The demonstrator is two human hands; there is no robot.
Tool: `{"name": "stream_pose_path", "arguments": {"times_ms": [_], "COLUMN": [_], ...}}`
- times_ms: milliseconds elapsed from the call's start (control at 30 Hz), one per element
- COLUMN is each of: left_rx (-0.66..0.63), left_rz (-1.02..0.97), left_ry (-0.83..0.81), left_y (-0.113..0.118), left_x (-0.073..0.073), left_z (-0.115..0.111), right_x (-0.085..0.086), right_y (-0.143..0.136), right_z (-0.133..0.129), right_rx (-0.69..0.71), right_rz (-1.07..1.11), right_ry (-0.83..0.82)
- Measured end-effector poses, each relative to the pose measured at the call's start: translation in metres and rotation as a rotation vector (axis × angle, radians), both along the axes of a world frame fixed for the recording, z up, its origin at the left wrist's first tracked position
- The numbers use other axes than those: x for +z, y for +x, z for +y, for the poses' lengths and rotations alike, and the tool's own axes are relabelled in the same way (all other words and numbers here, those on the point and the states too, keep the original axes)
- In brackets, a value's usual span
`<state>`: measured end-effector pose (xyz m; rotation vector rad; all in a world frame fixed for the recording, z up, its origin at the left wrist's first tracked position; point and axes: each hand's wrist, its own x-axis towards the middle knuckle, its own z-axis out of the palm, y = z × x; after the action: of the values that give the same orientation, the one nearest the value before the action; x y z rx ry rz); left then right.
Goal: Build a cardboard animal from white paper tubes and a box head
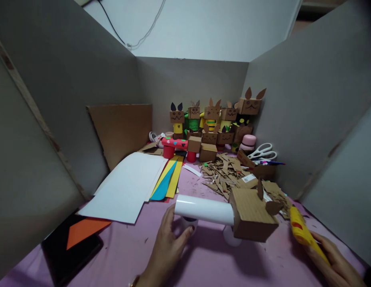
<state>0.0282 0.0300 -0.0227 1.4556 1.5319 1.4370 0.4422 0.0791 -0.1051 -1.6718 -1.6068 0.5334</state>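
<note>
Your left hand (171, 240) held one end of the white tube (205, 209), a cardboard box (253, 215) at the other; your right hand (332, 257) gripped a yellow glue gun (302, 229).

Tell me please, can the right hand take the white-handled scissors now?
Probably not directly: the right hand is occupied by the yellow glue gun, and the white-handled scissors are farther back.
</note>
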Motion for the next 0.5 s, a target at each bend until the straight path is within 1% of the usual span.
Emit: {"name": "stream_pose_path", "arguments": {"times_ms": [100,167,333,400,500], "left_rx": [-0.009,-0.032,-0.026,-0.022,-0.028], "left_rz": [-0.003,-0.023,-0.051,-0.032,-0.003], "left_ry": [0.004,-0.011,-0.014,0.008,0.038], "left_y": [0.001,0.001,0.001,0.001,-0.001], "left_x": [0.000,0.000,-0.001,-0.003,-0.004], "left_z": [-0.001,-0.002,-0.002,-0.001,0.000], "right_x": [-0.004,-0.004,0.009,0.015,0.017], "right_y": [0.003,0.004,-0.006,-0.010,-0.012], "right_z": [0.002,0.003,0.009,0.016,0.026], "right_rx": [0.008,0.021,-0.041,-0.030,0.017], "right_rz": [0.005,-0.019,-0.156,-0.182,-0.242], "right_ry": [0.024,0.042,0.081,0.094,0.103]}}
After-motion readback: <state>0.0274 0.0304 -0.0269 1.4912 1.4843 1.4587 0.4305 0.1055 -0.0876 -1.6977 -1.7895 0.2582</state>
